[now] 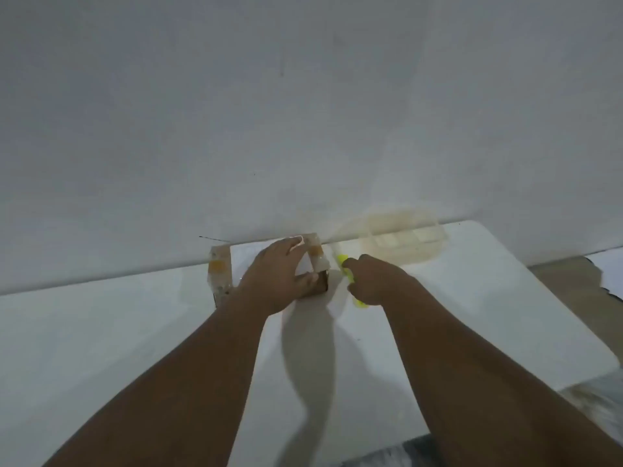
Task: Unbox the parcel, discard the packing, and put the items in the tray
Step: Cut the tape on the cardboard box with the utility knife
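Note:
A small cardboard parcel (220, 269) wrapped in clear and tan tape sits at the far edge of the white table (135, 332), against the wall. My left hand (276, 281) lies over its top and right side, thumb and fingers gripping it. My right hand (374, 281) is just right of the parcel, closed around a bright yellow cutter (344, 262) whose tip points toward the parcel's right edge. A pale, clear plastic tray (404, 242) with several compartments rests at the far right of the table. The picture is blurred and overexposed.
A white wall (303, 112) rises directly behind the table. The table's right edge falls off to a brownish floor (569, 278). Grey fabric shows at the bottom right corner.

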